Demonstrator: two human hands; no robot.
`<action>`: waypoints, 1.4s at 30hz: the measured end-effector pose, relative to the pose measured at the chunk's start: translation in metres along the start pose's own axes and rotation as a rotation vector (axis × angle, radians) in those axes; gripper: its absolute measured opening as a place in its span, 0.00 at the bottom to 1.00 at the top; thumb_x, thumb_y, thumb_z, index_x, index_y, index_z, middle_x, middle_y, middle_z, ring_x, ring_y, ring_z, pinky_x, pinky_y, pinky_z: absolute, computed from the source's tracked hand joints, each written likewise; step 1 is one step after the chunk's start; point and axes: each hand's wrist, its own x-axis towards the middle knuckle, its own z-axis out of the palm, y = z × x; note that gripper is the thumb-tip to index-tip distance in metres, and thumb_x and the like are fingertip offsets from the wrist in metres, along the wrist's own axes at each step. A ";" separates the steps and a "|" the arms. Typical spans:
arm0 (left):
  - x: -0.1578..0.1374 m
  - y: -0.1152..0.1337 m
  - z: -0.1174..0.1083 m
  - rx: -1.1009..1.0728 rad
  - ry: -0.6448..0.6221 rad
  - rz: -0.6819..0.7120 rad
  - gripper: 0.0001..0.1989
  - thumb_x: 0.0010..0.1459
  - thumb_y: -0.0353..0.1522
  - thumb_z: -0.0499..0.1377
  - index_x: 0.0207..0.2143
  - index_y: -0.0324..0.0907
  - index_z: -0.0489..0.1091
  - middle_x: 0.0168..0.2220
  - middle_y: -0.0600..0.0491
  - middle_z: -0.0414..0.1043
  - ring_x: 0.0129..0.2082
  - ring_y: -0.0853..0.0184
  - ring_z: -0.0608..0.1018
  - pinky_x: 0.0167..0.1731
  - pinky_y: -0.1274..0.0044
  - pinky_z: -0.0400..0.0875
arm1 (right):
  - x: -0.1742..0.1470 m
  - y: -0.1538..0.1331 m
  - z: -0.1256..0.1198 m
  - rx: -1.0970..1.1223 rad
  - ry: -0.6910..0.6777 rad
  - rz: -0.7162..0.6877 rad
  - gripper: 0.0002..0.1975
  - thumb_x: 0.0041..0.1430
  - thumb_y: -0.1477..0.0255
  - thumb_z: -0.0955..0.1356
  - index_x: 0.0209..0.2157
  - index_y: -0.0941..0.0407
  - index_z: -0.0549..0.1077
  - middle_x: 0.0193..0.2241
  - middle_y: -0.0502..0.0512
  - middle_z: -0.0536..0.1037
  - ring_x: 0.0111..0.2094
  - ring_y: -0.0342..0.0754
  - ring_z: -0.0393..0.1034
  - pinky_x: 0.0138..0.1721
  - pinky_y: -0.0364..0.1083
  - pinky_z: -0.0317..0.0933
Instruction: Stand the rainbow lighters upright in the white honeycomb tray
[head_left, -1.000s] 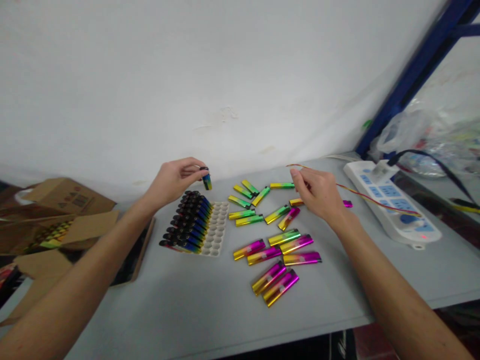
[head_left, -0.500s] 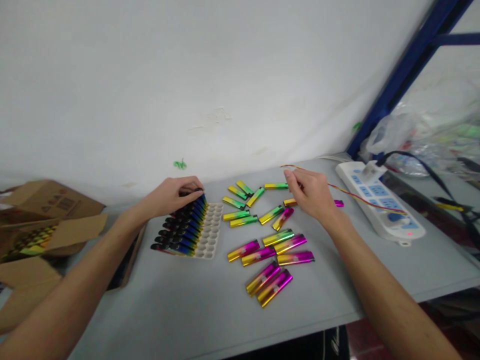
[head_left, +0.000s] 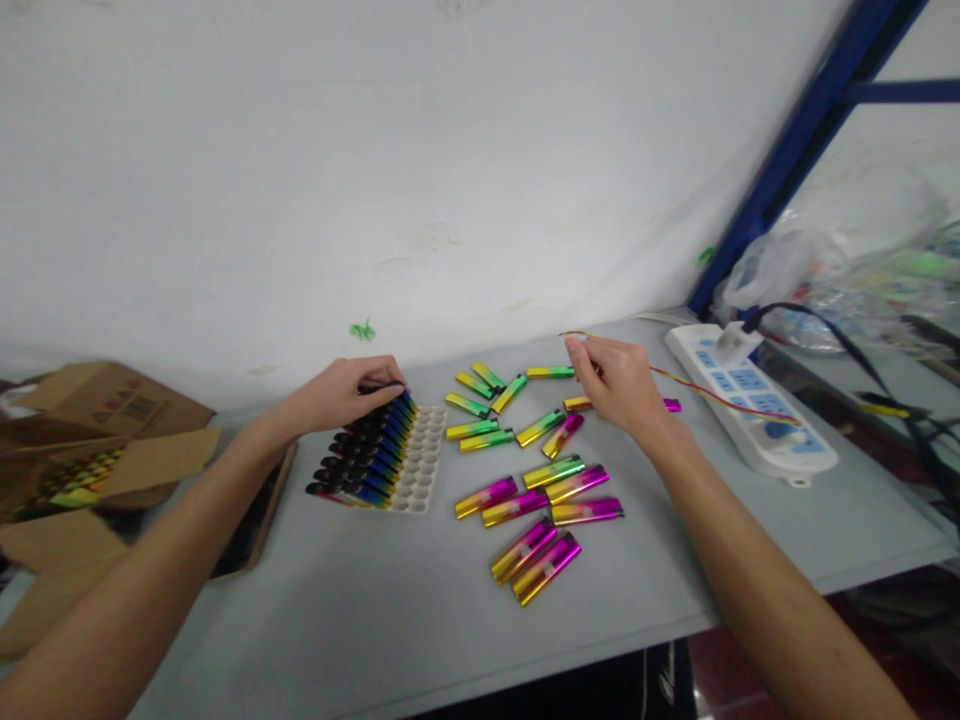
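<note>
Your left hand [head_left: 360, 390] pinches a slim black-topped, blue-and-yellow lighter [head_left: 407, 399] at the far end of the white plastic tray [head_left: 421, 470]; a sideways knock could topple its neighbours [head_left: 382, 465]. Your right hand [head_left: 615, 385] curls, contents hidden.

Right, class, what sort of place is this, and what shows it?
Probably a small workshop or packing bench: loose, shiny lighters lie on a grey table, rows of dark-topped ones fill part of a white tray, and an open cardboard box is at left.

box [head_left: 124, 398] left of tray [head_left: 429, 450] | loose lighters [head_left: 553, 472] between tray and power strip [head_left: 739, 385]
</note>
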 end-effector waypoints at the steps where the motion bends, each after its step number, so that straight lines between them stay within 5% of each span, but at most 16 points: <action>1: 0.001 -0.001 0.000 0.039 -0.019 -0.002 0.21 0.60 0.52 0.59 0.35 0.46 0.78 0.33 0.52 0.83 0.33 0.61 0.83 0.37 0.75 0.76 | 0.000 0.000 0.000 0.000 -0.001 -0.001 0.28 0.77 0.55 0.55 0.21 0.52 0.57 0.19 0.50 0.65 0.22 0.44 0.56 0.29 0.49 0.47; 5: 0.004 -0.002 0.002 0.245 0.035 0.000 0.24 0.64 0.52 0.52 0.34 0.46 0.78 0.32 0.51 0.82 0.33 0.59 0.82 0.39 0.72 0.74 | 0.001 0.002 0.000 -0.001 0.010 -0.002 0.28 0.77 0.55 0.55 0.22 0.52 0.58 0.19 0.50 0.65 0.22 0.44 0.55 0.29 0.49 0.47; 11: -0.016 0.035 0.034 0.361 0.357 0.145 0.17 0.67 0.43 0.52 0.42 0.45 0.79 0.47 0.43 0.82 0.51 0.51 0.80 0.58 0.61 0.70 | 0.001 0.003 -0.001 0.000 0.016 0.012 0.28 0.77 0.54 0.54 0.23 0.52 0.58 0.20 0.50 0.65 0.23 0.45 0.57 0.31 0.49 0.48; 16: -0.024 0.069 0.101 0.285 0.223 0.249 0.15 0.70 0.33 0.52 0.44 0.43 0.79 0.46 0.42 0.81 0.49 0.53 0.80 0.57 0.60 0.72 | -0.001 0.004 0.001 -0.020 -0.004 -0.002 0.27 0.77 0.56 0.54 0.23 0.52 0.59 0.21 0.51 0.67 0.23 0.45 0.57 0.31 0.49 0.49; 21: -0.006 0.061 0.134 0.239 0.233 0.151 0.13 0.69 0.31 0.53 0.48 0.42 0.78 0.48 0.42 0.81 0.50 0.52 0.80 0.56 0.59 0.73 | -0.002 0.009 0.006 -0.059 -0.017 0.010 0.30 0.76 0.52 0.56 0.20 0.52 0.58 0.19 0.50 0.66 0.22 0.44 0.56 0.31 0.48 0.49; 27: -0.003 0.059 0.129 -0.040 0.307 0.128 0.10 0.67 0.34 0.57 0.45 0.44 0.77 0.46 0.44 0.79 0.50 0.54 0.80 0.55 0.61 0.73 | -0.002 0.006 0.010 -0.038 -0.027 0.032 0.34 0.73 0.46 0.57 0.18 0.52 0.55 0.15 0.48 0.60 0.19 0.43 0.52 0.28 0.48 0.45; 30: -0.014 0.073 0.129 -0.330 0.381 0.053 0.12 0.69 0.40 0.56 0.48 0.46 0.71 0.39 0.48 0.77 0.38 0.59 0.79 0.43 0.66 0.75 | -0.003 0.003 0.009 -0.022 -0.006 0.066 0.35 0.74 0.47 0.53 0.16 0.51 0.53 0.13 0.48 0.57 0.17 0.43 0.50 0.27 0.49 0.44; 33: -0.022 0.083 0.133 -0.839 0.312 -0.007 0.17 0.67 0.48 0.58 0.49 0.49 0.62 0.32 0.56 0.74 0.24 0.68 0.71 0.27 0.74 0.66 | -0.003 0.001 0.010 -0.013 0.019 0.097 0.35 0.74 0.47 0.51 0.15 0.50 0.50 0.11 0.48 0.54 0.16 0.43 0.48 0.26 0.50 0.43; 36: -0.024 0.085 0.137 -1.220 0.214 -0.085 0.20 0.62 0.51 0.60 0.44 0.50 0.60 0.26 0.60 0.67 0.19 0.71 0.63 0.23 0.77 0.58 | -0.004 0.000 0.011 -0.005 0.011 0.089 0.35 0.74 0.46 0.52 0.15 0.49 0.48 0.11 0.48 0.52 0.15 0.43 0.47 0.25 0.50 0.42; 40: -0.025 0.084 0.138 -1.360 0.106 -0.180 0.23 0.61 0.56 0.57 0.33 0.45 0.66 0.19 0.61 0.54 0.18 0.71 0.56 0.22 0.76 0.53 | -0.006 0.000 0.015 0.019 -0.029 0.079 0.34 0.75 0.48 0.53 0.16 0.49 0.50 0.11 0.47 0.53 0.16 0.44 0.49 0.25 0.50 0.45; 42: -0.027 0.084 0.139 -1.375 0.096 -0.196 0.26 0.59 0.58 0.58 0.28 0.44 0.65 0.19 0.61 0.52 0.17 0.73 0.55 0.20 0.77 0.50 | -0.007 0.000 0.017 0.037 -0.045 0.061 0.30 0.75 0.50 0.55 0.20 0.50 0.56 0.16 0.49 0.62 0.21 0.46 0.58 0.28 0.49 0.52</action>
